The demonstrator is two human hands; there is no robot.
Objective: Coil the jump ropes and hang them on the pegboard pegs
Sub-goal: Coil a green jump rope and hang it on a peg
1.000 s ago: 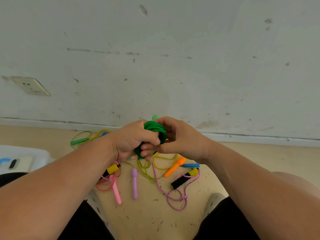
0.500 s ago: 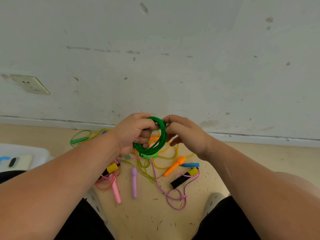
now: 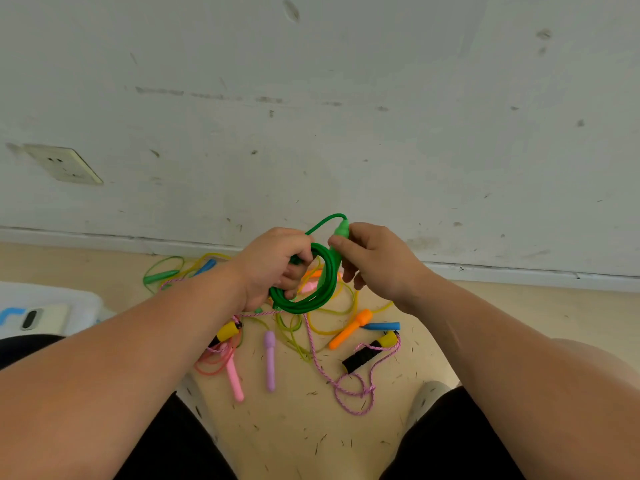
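At the left edge I see a white box [image 3: 79,299], with a socket [image 3: 64,164] on the wall in the upper left. Just left of centre my left hand [image 3: 273,268] grips the green coil [image 3: 311,289], fingers curled round its loops; the coil is held up above the floor at mid-frame. Below it on the floor lie a pink handle [image 3: 235,379] and a purple handle [image 3: 270,362] among loose ropes. Right of centre my right hand [image 3: 377,261] pinches the green handle [image 3: 341,230] at the coil's top, a short arc of cord running from it back to the coil. Further right lie an orange handle [image 3: 349,329], a blue handle [image 3: 381,326] and a black handle [image 3: 363,356].
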